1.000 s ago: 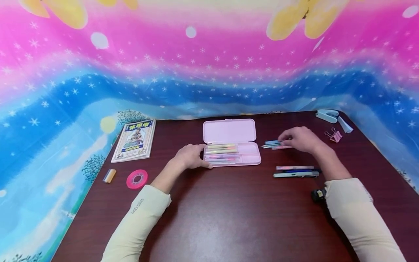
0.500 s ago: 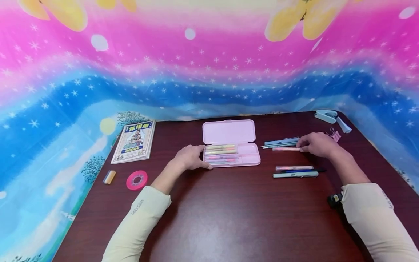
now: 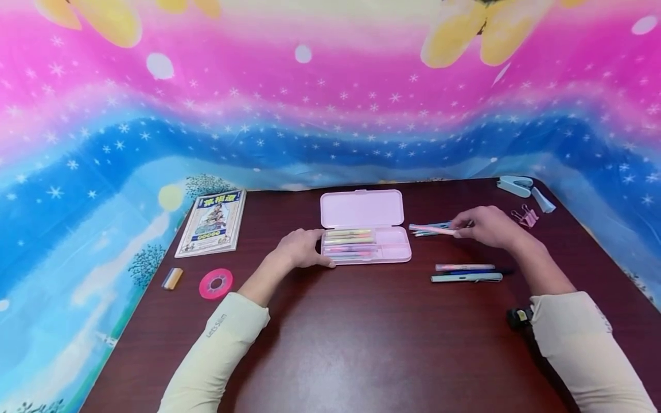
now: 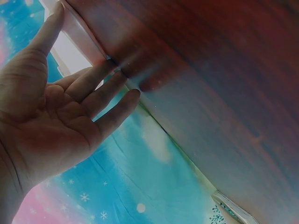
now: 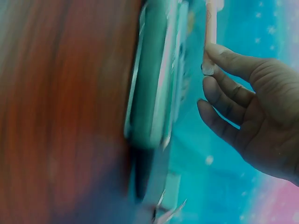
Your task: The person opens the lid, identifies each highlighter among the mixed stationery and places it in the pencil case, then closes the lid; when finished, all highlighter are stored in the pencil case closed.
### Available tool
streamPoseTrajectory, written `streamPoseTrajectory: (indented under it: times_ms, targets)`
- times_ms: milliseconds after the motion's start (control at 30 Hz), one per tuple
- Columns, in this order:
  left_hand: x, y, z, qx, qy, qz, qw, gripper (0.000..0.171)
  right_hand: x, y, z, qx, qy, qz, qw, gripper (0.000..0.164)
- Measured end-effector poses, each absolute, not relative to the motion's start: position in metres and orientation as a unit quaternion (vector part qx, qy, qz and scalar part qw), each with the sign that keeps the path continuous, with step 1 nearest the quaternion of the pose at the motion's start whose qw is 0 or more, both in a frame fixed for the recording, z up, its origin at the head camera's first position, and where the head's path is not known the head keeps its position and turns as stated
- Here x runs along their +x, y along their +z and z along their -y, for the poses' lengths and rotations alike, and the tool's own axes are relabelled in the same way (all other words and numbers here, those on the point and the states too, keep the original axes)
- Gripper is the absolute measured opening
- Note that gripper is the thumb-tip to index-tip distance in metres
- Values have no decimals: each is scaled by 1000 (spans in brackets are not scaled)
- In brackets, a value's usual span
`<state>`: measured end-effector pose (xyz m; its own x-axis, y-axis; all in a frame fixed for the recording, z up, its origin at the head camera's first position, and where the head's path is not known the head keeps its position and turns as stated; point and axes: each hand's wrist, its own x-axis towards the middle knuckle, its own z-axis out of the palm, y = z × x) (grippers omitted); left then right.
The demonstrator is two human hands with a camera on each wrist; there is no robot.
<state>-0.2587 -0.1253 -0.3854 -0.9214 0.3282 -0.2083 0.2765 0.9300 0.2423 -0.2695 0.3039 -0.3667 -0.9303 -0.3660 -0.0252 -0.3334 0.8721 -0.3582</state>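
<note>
A pink pencil case [image 3: 395, 252] lies with its lid [image 3: 361, 208] folded back; several yellow and pink pens [image 3: 350, 235] fill its left part. My left hand [image 3: 299, 248] rests at the case's left end, thumb along the front edge, the other fingers spread and fairly straight in the left wrist view. My right hand [image 3: 488, 225] pinches a slim pink pen [image 3: 431, 229] by one end between thumb and forefinger, lifted over blue pens [image 3: 441, 224] on the table. In the right wrist view that pink pen [image 5: 211, 28] points away from the fingertips, the other fingers loosely bent.
Nearer me lie a pink-patterned pen [image 3: 465, 267], a dark blue pen [image 3: 472, 271] and a pale green pen [image 3: 465, 277]. At back right are a stapler [image 3: 514, 184] and pink binder clip [image 3: 528, 216]; at left, a book [image 3: 212, 223], pink tape roll [image 3: 216, 284] and eraser [image 3: 172, 278].
My right hand moved right off the blue pens to the pink pen's end, pinched it, then raised it and moved slightly left. My left hand has stayed at the pencil case.
</note>
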Motion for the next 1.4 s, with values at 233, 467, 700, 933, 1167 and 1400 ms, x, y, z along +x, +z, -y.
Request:
streamPoseTrajectory:
  times_ms: [233,467,700,933,1167,1400]
  targets:
    - [-260,-386,126,157,103,-975,123,83,-269,-362,-250,-240,-164,-957,21,9]
    - [-260,-385,126,158,103,-974,125,83,-267,-363,-193,-274,-159,-947,48,9]
    - [-261,-384,125,159,100,-975,122,85,-263,-367,-150,-297,-151,-940,70,13]
    - [-261,-383,123,157,100,-974,125,89,-259,-373,-132,-299,-125,-944,60,12]
    - [-260,-384,125,157,98,-975,119,83,-259,-375,-128,-290,-117,-949,45,11]
    - [-258,-385,127,155,106,-975,123,85,-263,-372,-142,-279,-152,-947,47,13]
